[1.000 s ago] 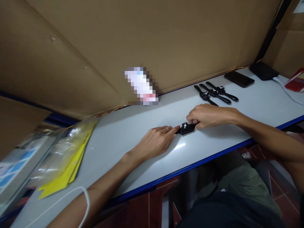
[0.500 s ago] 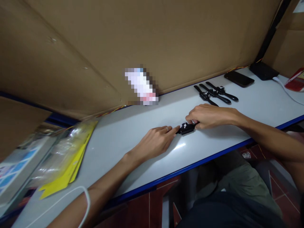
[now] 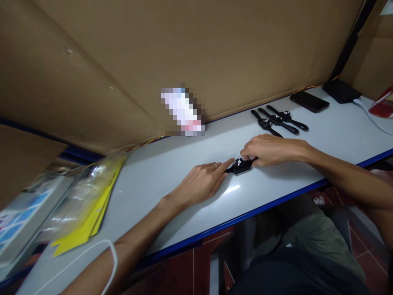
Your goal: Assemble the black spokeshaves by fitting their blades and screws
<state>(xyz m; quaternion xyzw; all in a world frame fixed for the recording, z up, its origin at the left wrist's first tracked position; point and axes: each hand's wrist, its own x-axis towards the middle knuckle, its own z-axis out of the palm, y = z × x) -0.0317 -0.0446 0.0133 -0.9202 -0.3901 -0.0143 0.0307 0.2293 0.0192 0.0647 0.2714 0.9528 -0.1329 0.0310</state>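
Observation:
A black spokeshave (image 3: 242,165) with silver metal parts at its centre lies low over the white tabletop between my two hands. My left hand (image 3: 204,182), a ring on one finger, is closed on its left handle, the index finger stretched along towards the body. On the other side my right hand (image 3: 267,150) grips the right handle, fingers curled and thumb close to the body. Both handles are mostly hidden by my fingers. Beyond my right hand, three more black spokeshaves (image 3: 278,119) lie side by side.
A phone (image 3: 309,101) and a black box with a white cable (image 3: 342,91) lie at the back right, near a red item (image 3: 382,104). Yellow card with clear plastic packaging (image 3: 89,213) lies at left. A cardboard wall (image 3: 196,49) stands behind, a blurred-out object (image 3: 184,110) against it.
My left index finger has lifted and straightened slightly towards the spokeshave's body. My right hand and the other spokeshaves stay where they were.

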